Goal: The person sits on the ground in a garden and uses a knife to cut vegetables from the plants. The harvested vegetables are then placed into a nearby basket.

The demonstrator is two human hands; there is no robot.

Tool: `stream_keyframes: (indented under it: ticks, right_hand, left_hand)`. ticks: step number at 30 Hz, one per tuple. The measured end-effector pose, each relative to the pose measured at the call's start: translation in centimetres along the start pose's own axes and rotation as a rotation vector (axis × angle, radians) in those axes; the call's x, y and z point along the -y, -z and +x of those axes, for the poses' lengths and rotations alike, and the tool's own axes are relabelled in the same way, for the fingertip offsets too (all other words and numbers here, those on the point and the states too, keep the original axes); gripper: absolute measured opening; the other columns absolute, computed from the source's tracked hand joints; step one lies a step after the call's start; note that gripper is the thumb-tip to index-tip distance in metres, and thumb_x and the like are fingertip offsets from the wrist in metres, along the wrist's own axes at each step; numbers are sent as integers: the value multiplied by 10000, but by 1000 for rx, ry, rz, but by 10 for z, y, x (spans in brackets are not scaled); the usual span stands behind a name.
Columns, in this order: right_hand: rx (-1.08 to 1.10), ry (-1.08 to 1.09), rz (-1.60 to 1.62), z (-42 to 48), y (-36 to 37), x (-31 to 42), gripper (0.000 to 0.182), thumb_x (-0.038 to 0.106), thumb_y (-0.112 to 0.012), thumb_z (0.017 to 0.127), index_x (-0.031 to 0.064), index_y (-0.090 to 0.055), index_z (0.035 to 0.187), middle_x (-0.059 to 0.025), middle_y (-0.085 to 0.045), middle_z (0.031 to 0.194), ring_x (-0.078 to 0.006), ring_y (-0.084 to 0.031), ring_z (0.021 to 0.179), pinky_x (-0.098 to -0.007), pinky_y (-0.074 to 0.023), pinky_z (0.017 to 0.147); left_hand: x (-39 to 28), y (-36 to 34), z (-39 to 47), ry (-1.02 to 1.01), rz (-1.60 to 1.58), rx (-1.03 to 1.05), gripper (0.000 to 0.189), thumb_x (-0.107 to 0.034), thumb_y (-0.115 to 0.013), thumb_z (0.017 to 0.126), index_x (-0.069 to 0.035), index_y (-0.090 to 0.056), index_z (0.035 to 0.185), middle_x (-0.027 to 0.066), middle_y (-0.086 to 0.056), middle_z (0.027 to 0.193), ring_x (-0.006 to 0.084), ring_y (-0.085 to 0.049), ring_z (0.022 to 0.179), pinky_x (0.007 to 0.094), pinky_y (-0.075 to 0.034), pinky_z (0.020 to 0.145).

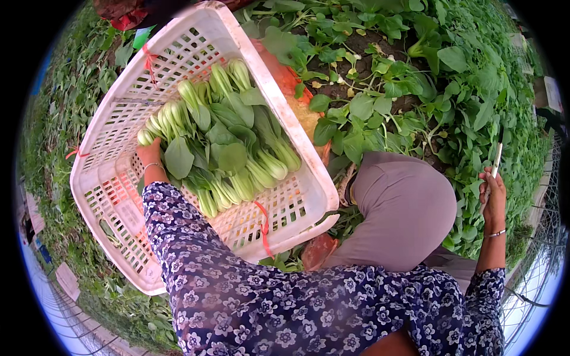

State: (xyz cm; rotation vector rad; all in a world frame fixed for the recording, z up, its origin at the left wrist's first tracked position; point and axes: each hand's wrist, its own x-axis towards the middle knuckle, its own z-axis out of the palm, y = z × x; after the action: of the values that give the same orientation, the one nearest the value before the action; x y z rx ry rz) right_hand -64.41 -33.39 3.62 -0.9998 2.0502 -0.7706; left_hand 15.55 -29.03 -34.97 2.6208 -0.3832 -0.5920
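A white slatted plastic crate (289,104) stands tilted before me, with bunches of bok choy (231,153) laid in it in rows. Inside its left part, my left hand (150,155) is closed around the pale stem ends of bok choy at the row's near-left end; leaves and stems partly hide the fingers. Out to the far right, well away from the crate, my right hand (493,193) grips a slim pale stick-like tool handle (497,158), pointing up. Whether a blade extends from its tip is hard to make out against the leaves.
Red ties (266,229) hang on the crate's rim. Orange sheeting (294,89) lies along its right side. My bent knee (405,204) is close to the crate's right corner. Leafy plants (374,107) grow on dark soil beyond. Part of another person's dark red clothing (122,13) shows at top left.
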Motion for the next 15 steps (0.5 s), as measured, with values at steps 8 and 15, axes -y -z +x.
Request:
stream_keyframes:
  ticks: [8, 15]
  right_hand:
    - [19, 48, 138, 10, 42, -39, 214, 158, -528, 876, 34, -526, 1051, -39, -599, 841, -46, -475, 519, -156, -311, 346]
    - [35, 54, 280, 14, 61, -81, 210, 151, -532, 871, 40, -526, 1050, -36, -605, 826, -44, -477, 523, -159, -312, 349]
  left_hand:
    - [-34, 9, -65, -449, 63, -98, 764, -245, -658, 707, 76, -313, 1308, 256, -404, 1300, 353, -423, 1184, 350, -331, 991]
    - [-157, 27, -176, -636, -290, 137, 664, -116, -613, 756, 40, -310, 1327, 241, -356, 1342, 299, -391, 1223, 346, -317, 998]
